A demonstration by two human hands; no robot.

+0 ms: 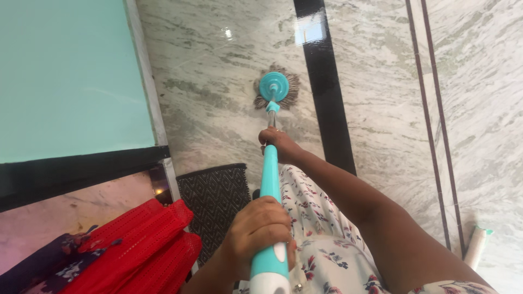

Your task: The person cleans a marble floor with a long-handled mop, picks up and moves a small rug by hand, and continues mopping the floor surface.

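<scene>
Both hands' fingers clamped round the turquoise mop handle (pixel 269 185), left hand (pixel 259 231) nearest, right hand (pixel 275 139) lower, over glossy veined marble floor (pixel 218 81).

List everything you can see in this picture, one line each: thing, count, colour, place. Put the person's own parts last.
Round string mop with teal plastic handle: one, teal and grey, head on the floor at centre top.
Polished marble floor: one, white-grey with black and brown stripes, across the view.
Woven diamond-pattern doormat: one, dark grey, lower centre.
Red mesh cloth: one, red, lower left.
Pale green panel: one, upper left.
White tube: one, right edge.
Floral dress: one, white with red flowers, bottom centre.
Left hand: near end of handle.
Right hand: further down handle.
</scene>
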